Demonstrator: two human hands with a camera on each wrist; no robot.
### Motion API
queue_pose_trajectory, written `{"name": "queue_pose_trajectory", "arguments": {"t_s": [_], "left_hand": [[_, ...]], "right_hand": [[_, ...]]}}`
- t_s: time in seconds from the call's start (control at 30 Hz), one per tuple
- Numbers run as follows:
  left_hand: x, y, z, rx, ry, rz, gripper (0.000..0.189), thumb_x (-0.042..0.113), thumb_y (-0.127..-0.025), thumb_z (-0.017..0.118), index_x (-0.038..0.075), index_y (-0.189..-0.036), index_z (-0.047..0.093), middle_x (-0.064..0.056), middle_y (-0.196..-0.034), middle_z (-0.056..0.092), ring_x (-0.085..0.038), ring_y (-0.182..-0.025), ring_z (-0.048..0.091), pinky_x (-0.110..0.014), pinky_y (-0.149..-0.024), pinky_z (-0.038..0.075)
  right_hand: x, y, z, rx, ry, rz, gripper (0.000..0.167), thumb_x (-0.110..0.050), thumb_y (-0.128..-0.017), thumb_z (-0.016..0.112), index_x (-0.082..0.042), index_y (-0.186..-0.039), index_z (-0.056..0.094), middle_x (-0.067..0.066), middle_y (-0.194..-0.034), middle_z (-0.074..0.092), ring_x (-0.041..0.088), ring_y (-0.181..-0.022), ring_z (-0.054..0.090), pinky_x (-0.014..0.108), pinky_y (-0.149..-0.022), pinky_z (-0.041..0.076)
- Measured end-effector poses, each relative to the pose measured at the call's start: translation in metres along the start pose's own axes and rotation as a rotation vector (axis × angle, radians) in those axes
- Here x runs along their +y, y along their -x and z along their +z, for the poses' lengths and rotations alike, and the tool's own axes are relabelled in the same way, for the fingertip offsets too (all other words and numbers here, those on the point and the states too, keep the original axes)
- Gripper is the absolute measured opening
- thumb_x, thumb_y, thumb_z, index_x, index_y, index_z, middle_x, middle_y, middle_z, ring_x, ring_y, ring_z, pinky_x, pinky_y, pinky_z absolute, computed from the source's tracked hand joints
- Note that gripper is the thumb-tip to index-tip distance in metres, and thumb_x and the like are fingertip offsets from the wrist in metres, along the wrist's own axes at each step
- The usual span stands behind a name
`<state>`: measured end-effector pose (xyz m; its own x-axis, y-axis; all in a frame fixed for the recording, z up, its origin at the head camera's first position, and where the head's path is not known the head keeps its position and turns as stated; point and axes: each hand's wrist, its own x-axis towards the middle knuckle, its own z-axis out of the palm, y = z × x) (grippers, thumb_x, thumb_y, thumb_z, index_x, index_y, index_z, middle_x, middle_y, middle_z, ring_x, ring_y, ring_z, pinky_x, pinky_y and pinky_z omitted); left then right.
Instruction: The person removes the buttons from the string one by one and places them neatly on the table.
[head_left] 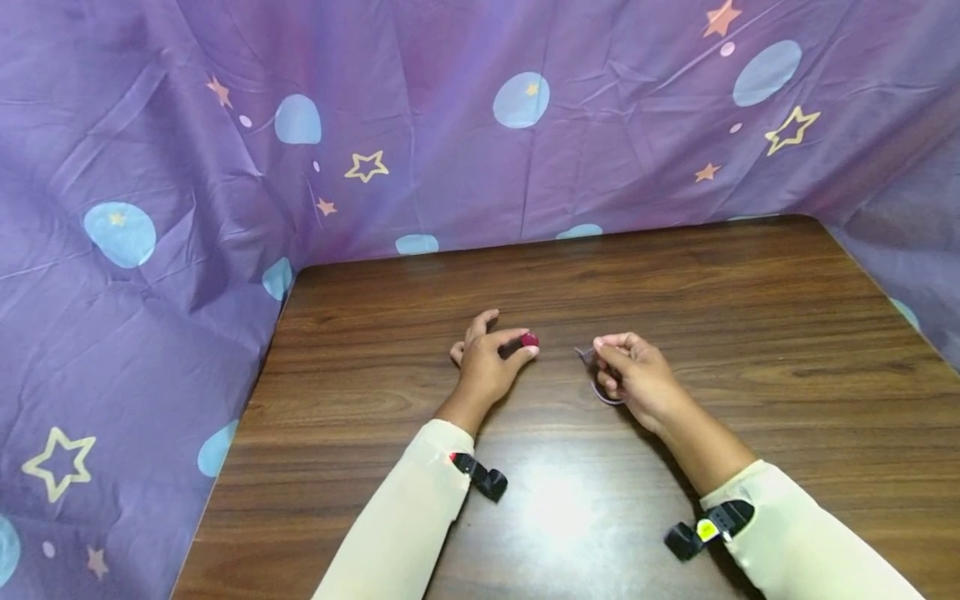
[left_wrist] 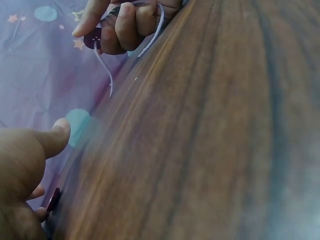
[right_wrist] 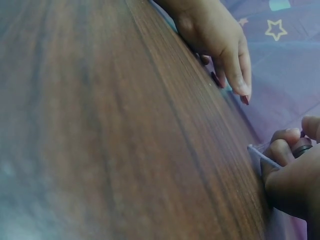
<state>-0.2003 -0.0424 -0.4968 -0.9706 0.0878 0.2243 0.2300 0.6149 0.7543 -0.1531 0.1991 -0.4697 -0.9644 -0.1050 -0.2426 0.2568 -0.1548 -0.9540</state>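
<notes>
My left hand pinches a small dark red button between thumb and forefinger, low over the table. In the right wrist view a second dark red disc shows by that hand's other fingers. To the right, apart from it, my right hand pinches a dark button with small holes. A thin pale lavender string hangs from this button, and more of it loops below the curled fingers. Other dark round pieces are partly hidden within the right hand.
Both hands are over a brown wood-grain table. A purple curtain with stars and blue ovals hangs along its back and sides. Each sleeve carries a black wrist camera, one on the left and one on the right.
</notes>
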Motion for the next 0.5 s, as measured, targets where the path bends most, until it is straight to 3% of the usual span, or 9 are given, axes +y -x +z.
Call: {"name": "queue_pose_trajectory", "arguments": {"t_s": [0.37, 0.5], "left_hand": [[0.0063, -0.0002, -0.0026, 0.011, -0.024, 0.020, 0.031, 0.036, -0.089, 0.089, 0.023, -0.117, 0.086, -0.013, -0.164, 0.054, -0.037, -0.152, 0.048, -0.061, -0.106, 0.025], [0.0075, -0.0007, -0.0027, 0.007, -0.055, 0.000, 0.032, 0.036, -0.089, 0.090, 0.023, -0.118, 0.086, -0.012, -0.164, 0.054, -0.037, -0.152, 0.049, -0.060, -0.106, 0.026]], "right_hand": [[0.0032, -0.0005, -0.0016, -0.003, -0.099, -0.031, 0.015, -0.022, -0.114, 0.058, -0.007, -0.111, 0.060, -0.008, -0.075, 0.057, 0.004, -0.058, 0.049, 0.017, -0.052, 0.041], [0.0044, 0.0004, -0.0023, -0.012, -0.100, -0.032, 0.012, -0.020, -0.113, 0.060, -0.009, -0.111, 0.065, -0.008, -0.076, 0.058, 0.004, -0.058, 0.050, 0.017, -0.054, 0.042]]}}
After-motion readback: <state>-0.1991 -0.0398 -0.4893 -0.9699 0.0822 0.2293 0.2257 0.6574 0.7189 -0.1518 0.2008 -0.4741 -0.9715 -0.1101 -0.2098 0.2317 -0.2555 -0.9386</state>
